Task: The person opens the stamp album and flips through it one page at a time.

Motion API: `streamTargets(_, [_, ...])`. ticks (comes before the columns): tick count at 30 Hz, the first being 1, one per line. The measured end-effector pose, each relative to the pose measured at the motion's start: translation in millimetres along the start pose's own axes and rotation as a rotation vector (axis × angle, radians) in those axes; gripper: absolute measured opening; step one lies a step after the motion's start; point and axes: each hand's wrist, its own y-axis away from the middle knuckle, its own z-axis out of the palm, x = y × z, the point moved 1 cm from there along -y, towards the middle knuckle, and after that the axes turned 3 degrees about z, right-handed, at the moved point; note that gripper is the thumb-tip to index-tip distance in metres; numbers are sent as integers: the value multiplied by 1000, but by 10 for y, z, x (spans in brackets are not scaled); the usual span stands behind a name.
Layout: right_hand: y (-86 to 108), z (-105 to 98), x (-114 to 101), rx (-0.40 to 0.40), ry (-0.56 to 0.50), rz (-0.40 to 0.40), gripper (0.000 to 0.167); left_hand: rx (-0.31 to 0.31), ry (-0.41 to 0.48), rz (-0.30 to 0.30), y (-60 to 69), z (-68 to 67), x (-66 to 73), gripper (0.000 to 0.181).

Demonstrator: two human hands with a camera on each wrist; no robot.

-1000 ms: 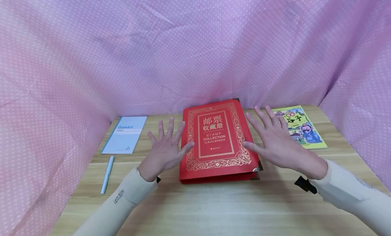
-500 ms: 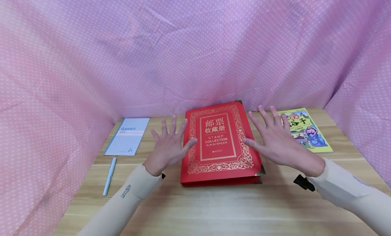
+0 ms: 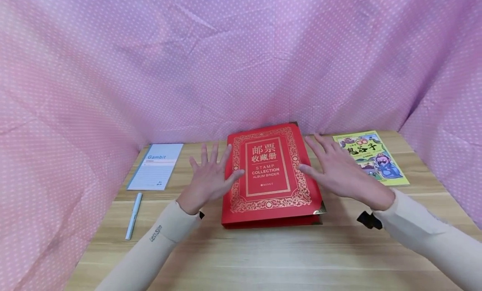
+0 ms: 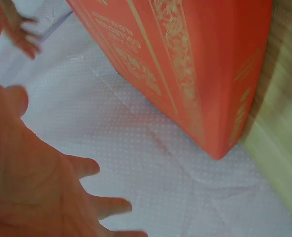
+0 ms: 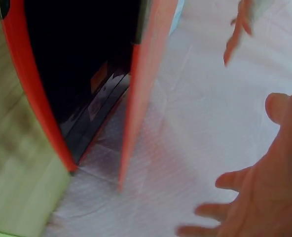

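One pink-purple polka-dot cloth (image 3: 241,65) fills the bkgd, hanging in folds behind & at both sides of the pale wood-grain bench (image 3: 263,261).

Mid-bench: red stamp album binder (image 3: 265,178), lying slightly askew, spine to the person's L, far edge nr the cloth. Gold frame & scrollwork on front, Chinese title + "STAMP COLLECTION ALBUM BINDER". Cover's ajar along its R side; R wrist view shows the black interior btwn the two red covers.

2 cream sleeves, L sleeve (image 3: 150,249) w/ small dark lettering, R sleeve (image 3: 421,236), reach in from the near side.

Comic book (image 3: 380,157), yellow-green cover, cartoon fig. in blue w/ sunglasses, flat toward far R of bench; R hand hides a bit of it in head view. "Gambit" notebook (image 3: 155,169), white & blue, flat toward far L.

Hands: L hand (image 3: 207,180) & R hand (image 3: 339,171) both released, fingers straight + spread, held up on either side of the binder. Thumbs overlap its cover in head view, but wrist views show a gap btwn each hand & binder.

Light-blue pen (image 3: 133,216) lies just nearer the person than the notebook, close but apart.

Smallest: black wrist pieces (image 3: 369,220) under the cuffs, & binder's metal corners (image 3: 320,209).
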Motion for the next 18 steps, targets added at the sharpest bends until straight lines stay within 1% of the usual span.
streamTargets(3, [46,100,103,-39,-83,44,80,6,64,30,15,123,-63,83])
streamTargets(6, [89,256,186,-69,-166,75,78,-1,111,34,38,298,-112,78])
streamTargets(9, [123,396,215,-70,-235,69,74,-22,153,4,69,465,-107,73])
streamTargets(11, [137,447,206,-56,-266,62,72,-27,202,-34,83,538,-79,72])
streamTargets(13, [152,453,185,-38,-281,49,70,-8,251,-61,93,574,-39,70])
streamTargets(15, [173,412,157,-20,-295,33,68,15,292,-80,95,593,-4,68])
streamTargets(16, [184,374,142,-6,-305,21,67,19,301,-85,97,596,14,67])
streamTargets(18, [215,275,114,27,-322,-12,63,19,316,-75,98,598,53,67])
